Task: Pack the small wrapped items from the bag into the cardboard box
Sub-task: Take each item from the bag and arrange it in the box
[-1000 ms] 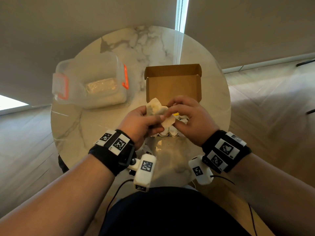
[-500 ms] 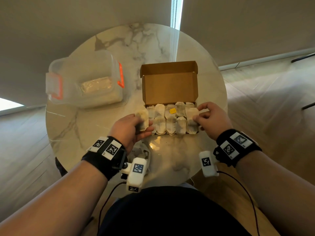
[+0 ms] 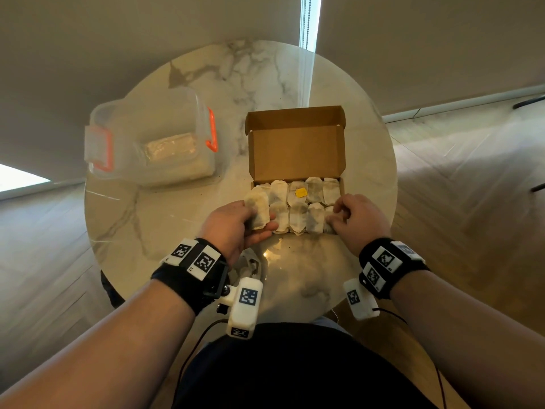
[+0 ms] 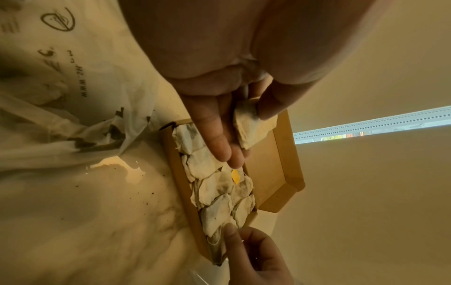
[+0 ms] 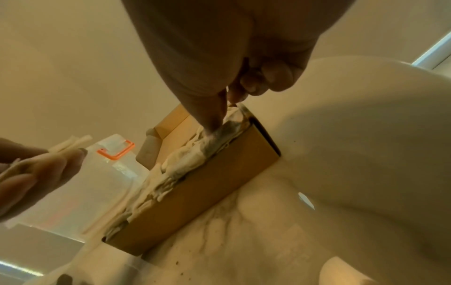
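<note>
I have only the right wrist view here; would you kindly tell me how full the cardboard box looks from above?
Observer: From the head view, the brown cardboard box holds two rows of small white wrapped packets, and its lid is open.
Operator: What is the left hand holding?
Observer: The left hand pinches another packet above the box's left end.
Operator: Where is the bag?
Observer: The left wrist view shows the white printed plastic bag lying beside the box.
</note>
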Tool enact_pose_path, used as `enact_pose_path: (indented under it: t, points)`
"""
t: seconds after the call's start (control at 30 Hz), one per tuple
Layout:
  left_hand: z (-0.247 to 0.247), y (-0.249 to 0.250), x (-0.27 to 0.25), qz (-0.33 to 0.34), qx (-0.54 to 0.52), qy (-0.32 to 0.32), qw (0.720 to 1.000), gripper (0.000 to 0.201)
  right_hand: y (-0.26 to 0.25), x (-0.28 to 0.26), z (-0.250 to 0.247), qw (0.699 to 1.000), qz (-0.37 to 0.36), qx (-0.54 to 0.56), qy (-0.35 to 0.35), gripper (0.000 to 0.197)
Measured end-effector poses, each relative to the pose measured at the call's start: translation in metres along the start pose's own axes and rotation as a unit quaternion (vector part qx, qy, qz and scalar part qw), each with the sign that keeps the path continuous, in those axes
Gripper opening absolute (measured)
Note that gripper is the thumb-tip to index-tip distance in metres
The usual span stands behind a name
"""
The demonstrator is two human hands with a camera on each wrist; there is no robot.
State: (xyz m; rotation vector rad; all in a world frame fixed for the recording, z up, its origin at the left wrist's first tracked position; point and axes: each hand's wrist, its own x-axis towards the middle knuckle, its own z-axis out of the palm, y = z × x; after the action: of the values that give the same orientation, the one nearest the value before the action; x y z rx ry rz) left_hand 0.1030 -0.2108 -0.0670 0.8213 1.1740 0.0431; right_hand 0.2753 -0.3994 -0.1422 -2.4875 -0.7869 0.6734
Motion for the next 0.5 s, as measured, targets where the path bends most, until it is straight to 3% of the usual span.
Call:
enact_pose_path:
  t: [0.23, 0.37, 0.5]
  points:
    - [0.012, -0.004, 0.001, 0.031, 0.042, -0.015, 0.999, 0.019, 0.011, -0.003, -0.003, 0.992, -0.087, -0.069, -0.052, 0.011]
    - [0.021, -0.005, 0.002, 0.005, 0.0, -0.017, 1.0, 0.028, 0.016, -0.001, -0.003, 0.987, -0.135, -0.09, -0.02, 0.014]
    - [0.028, -0.007, 0.004, -0.005, -0.032, -0.002, 0.999, 0.028, 0.012, -0.001, -0.008, 0.98, -0.143, -0.124, -0.063, 0.021]
